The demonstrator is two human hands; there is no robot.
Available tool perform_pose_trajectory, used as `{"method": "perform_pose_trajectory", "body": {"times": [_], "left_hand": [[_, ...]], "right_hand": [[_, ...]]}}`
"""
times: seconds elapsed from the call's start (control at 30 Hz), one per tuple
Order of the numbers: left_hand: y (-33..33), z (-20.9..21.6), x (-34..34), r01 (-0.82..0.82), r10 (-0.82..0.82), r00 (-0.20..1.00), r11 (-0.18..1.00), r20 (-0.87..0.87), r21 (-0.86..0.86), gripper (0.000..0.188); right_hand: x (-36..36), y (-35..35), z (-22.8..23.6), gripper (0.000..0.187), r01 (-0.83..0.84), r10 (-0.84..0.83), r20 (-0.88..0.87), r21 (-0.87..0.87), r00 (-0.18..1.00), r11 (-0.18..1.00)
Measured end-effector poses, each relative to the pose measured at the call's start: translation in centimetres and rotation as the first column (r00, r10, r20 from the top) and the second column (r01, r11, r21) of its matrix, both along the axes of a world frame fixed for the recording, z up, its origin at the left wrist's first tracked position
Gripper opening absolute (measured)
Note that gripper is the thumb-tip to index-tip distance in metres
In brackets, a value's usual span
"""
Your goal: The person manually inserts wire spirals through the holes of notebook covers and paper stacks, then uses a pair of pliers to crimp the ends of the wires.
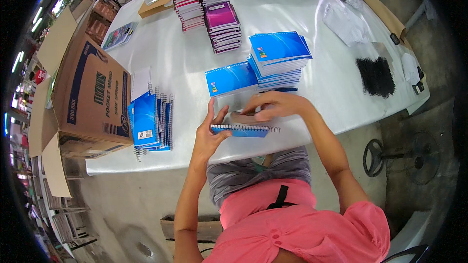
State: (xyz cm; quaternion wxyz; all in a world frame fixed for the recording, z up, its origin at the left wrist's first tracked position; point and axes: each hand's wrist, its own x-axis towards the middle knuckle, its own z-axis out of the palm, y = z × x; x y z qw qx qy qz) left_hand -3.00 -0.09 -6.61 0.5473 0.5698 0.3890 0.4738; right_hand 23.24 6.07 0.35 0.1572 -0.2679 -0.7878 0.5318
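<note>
Near the table's front edge, my left hand (208,134) holds a small blue notebook (243,132) with its thumb on the near side. A dark wire coil (274,129) runs along the notebook's upper edge and sticks out past its right end. Just beyond the coil, my right hand (275,106) has its fingers bent together over a brownish piece (239,118), whose kind I cannot make out. Beyond both hands, a blue notebook block (229,79) lies beside a taller stack of blue notebooks (280,51); no coil shows on their punched edges.
Coil-bound blue notebooks (145,117) are piled at left, beside an open cardboard box (92,97). Stacks of purple notebooks (222,17) and red-covered ones (184,0) stand farther back. Loose black coils (375,77) lie at right near a plastic bag (345,22). A fan (421,158) stands off the table.
</note>
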Motion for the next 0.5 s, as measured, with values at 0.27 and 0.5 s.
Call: {"method": "perform_pose_trajectory", "body": {"times": [0.27, 0.5], "left_hand": [[0.2, 4.0, -1.1, 0.169, -0.184, 0.977, 0.976, -0.105, -0.136, 0.058], [2.4, 10.5, 0.4, -0.225, 0.367, 0.892, 0.867, -0.264, 0.445, 0.059]], "right_hand": [[13.3, -5.3, 1.8, 0.043, 0.408, -0.671, 0.386, 0.57, 0.633, 0.713], [6.8, -5.8, -4.5, 0.04, 0.404, -0.766, 0.084, 0.81, 0.637, 0.425]]}}
